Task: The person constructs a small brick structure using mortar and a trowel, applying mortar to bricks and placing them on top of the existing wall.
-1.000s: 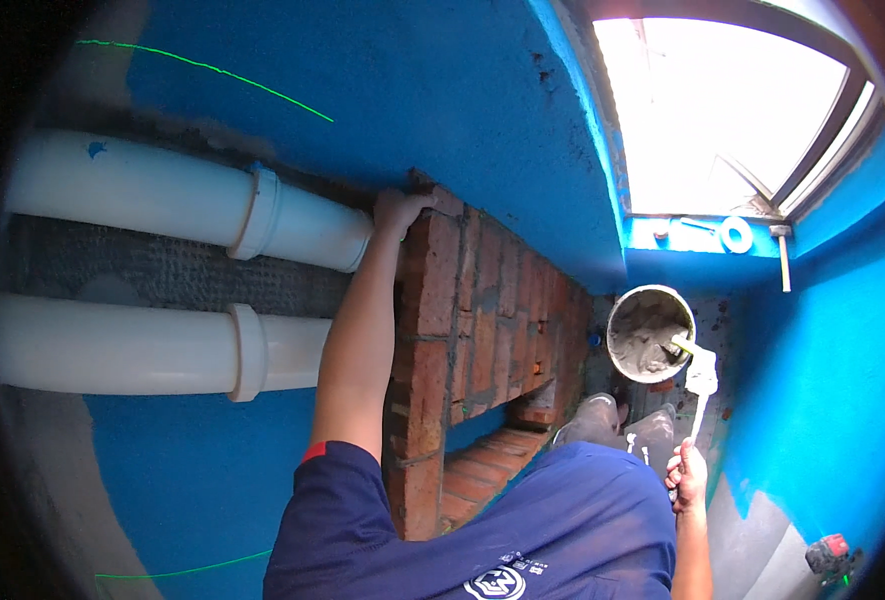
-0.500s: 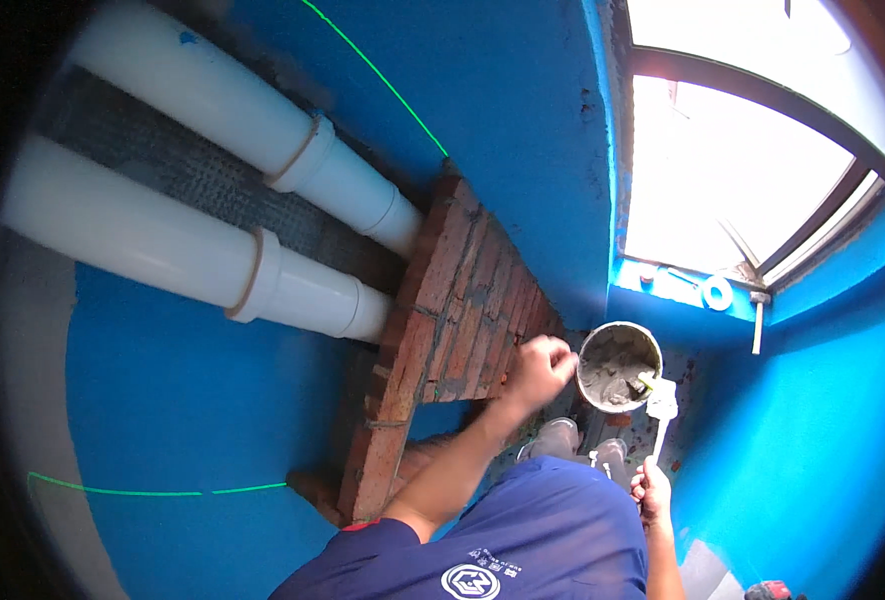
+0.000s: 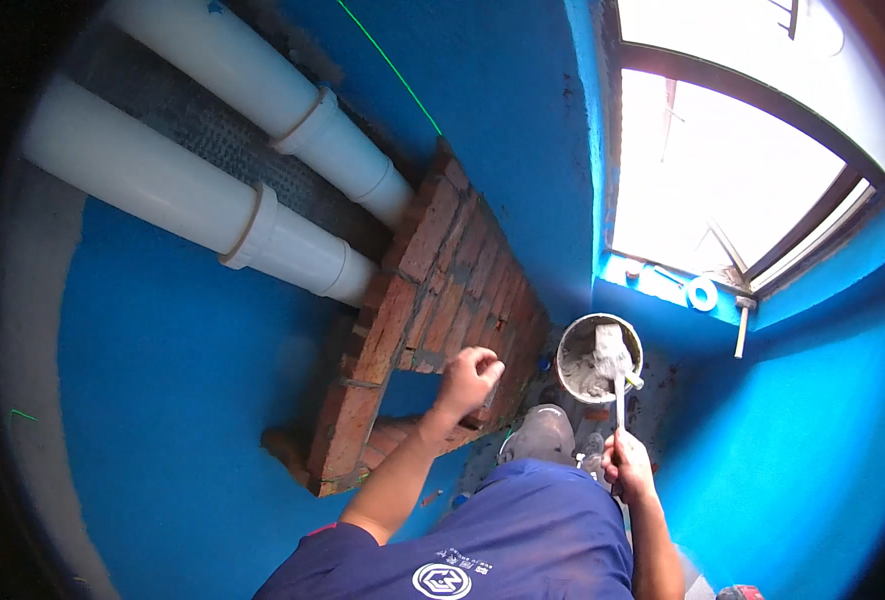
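Note:
My left hand (image 3: 470, 380) is held with curled fingers in front of the red brick structure (image 3: 441, 285), near its opening; whether it holds anything is hidden. My right hand (image 3: 631, 462) grips a long pale handle (image 3: 620, 402) whose mortar-coated head (image 3: 611, 350) is over the round bucket (image 3: 573, 358) of grey mortar. A short yellow-green piece (image 3: 636, 379) crosses the tool by the bucket's rim. My shoes are on the dirty floor below the bucket.
Two white pipes (image 3: 148, 175) run to the brickwork from the upper left. Blue walls surround me. A window (image 3: 723, 160) at upper right has a white tape roll (image 3: 702, 293) and a hammer-like tool (image 3: 744, 325) on its sill. A green laser line crosses the upper wall.
My left hand has left the top of the brickwork and moved down toward me. The tool in my right hand has swung up over the bucket. The view has turned and shifted.

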### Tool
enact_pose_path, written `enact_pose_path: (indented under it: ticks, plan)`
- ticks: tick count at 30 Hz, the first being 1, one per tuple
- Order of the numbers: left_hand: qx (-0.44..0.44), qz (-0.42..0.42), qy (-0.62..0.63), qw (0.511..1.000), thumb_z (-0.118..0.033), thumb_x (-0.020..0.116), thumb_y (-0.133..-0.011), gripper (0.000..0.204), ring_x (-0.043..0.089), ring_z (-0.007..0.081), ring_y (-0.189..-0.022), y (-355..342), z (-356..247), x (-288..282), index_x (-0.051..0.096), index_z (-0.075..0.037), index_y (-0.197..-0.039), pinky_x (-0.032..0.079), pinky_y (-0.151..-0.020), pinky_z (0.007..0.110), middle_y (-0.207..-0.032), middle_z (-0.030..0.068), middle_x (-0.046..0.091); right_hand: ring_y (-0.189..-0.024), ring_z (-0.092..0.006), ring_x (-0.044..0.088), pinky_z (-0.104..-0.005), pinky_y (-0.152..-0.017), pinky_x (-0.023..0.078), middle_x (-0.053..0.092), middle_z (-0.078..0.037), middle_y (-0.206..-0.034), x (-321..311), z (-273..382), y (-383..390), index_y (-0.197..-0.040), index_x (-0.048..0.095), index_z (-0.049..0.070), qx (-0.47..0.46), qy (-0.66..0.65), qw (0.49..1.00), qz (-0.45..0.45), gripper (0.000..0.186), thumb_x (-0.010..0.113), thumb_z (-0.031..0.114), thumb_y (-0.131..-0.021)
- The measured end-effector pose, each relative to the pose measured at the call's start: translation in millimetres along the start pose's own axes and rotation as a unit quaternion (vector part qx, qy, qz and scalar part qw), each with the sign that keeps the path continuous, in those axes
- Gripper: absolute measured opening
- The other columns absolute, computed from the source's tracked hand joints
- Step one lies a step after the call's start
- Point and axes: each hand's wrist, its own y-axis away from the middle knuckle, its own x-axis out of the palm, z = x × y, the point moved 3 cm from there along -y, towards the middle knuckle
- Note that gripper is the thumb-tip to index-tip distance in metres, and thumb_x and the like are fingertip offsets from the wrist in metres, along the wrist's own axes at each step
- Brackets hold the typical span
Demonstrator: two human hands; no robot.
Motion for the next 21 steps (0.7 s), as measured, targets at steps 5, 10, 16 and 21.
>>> enact_pose_path:
  ticks: [5, 10, 16, 21]
  plan:
    - [-0.02, -0.06, 0.022, 0.998, -0.017, 0.066, -0.085, 0.021, 0.063, 0.0158, -0.083, -17.6, -36.0, -66.8, 0.066, 0.0, -0.098, 0.051, -0.076, 0.03, -0.089, 0.0076, 0.067, -0.044, -0.0073, 0.043, -0.0224, -0.04, 0.033, 0.053, -0.003, -0.061, 52.2, 52.5, -29.0, -0.089, 0.051, 0.007, -0.122, 0.052, 0.989, 0.07, 0.025, 0.045, 0.029, -0.099]
    - [0.004, 0.008, 0.018, 1.0, -0.016, 0.068, -0.082, 0.021, 0.064, 0.0208, -0.079, 5.5, -47.8, -73.8, 0.066, -0.001, -0.096, 0.05, -0.07, 0.031, -0.087, 0.0104, 0.067, -0.055, -0.0073, 0.035, -0.0252, -0.049, 0.031, 0.042, 0.003, -0.063, 98.8, 49.4, -125.4, -0.074, 0.049, 0.009, -0.24, 0.164, 0.956, -0.023, 0.035, 0.047, 0.033, -0.099]
    - [-0.044, 0.104, -0.029, 0.993, -0.019, 0.07, -0.081, 0.024, 0.066, 0.0248, -0.085, 50.6, -15.9, -54.0, 0.067, 0.0, -0.096, 0.052, -0.074, 0.033, -0.093, 0.0143, 0.067, -0.061, -0.0134, 0.039, -0.0333, -0.057, 0.038, 0.042, -0.002, -0.062, 197.2, 41.4, -206.4, -0.075, 0.05, 0.002, -0.154, 0.078, 0.985, -0.008, 0.045, 0.046, 0.041, -0.097]
    - [-0.097, 0.095, -0.056, 0.989, -0.022, 0.067, -0.083, 0.025, 0.065, 0.0301, -0.089, 55.4, 3.1, -64.9, 0.066, -0.001, -0.097, 0.051, -0.077, 0.035, -0.097, 0.0149, 0.066, -0.046, -0.0097, 0.04, -0.0284, -0.041, 0.032, 0.041, 0.004, -0.057, 254.4, 44.6, -246.6, -0.075, 0.047, 0.011, -0.077, -0.099, 0.991, 0.057, 0.039, 0.044, 0.043, -0.098]
